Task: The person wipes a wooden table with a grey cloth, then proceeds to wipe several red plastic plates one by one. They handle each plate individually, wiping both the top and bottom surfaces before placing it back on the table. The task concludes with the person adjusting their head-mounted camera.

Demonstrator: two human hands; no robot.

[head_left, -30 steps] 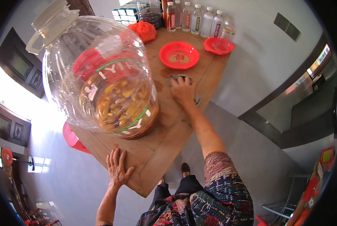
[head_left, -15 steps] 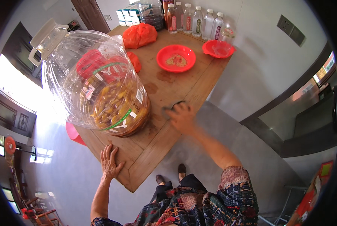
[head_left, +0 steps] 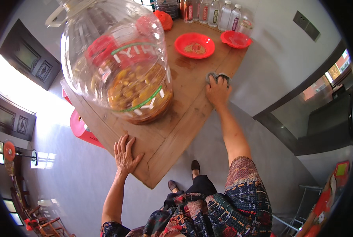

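Observation:
My right hand (head_left: pixel 218 94) presses a crumpled grey cloth (head_left: pixel 211 75) against the right edge of the wooden table (head_left: pixel 180 122), its fingers bent over it. At the table's near left edge, my left hand (head_left: pixel 125 157) lies flat with fingers spread and holds nothing. Between and beyond the hands stands a big clear plastic jug (head_left: pixel 115 59) with a pale handled neck. Yellow-brown fruit-like pieces in brownish liquid (head_left: pixel 135 89) fill its lower part. Damp dark patches mark the wood beside it.
A red plate (head_left: pixel 194 45) and a red dish (head_left: pixel 236 40) with a clear jar lie farther back. Several clear bottles (head_left: pixel 214 15) line the wall beside a red plastic bag (head_left: pixel 164 19). Below the table's left edge is a pink-red container (head_left: pixel 81 126).
My right hand has slid the cloth away from me and rightward to the table's edge. My left hand stays flat on the wood. The whole view has shifted somewhat.

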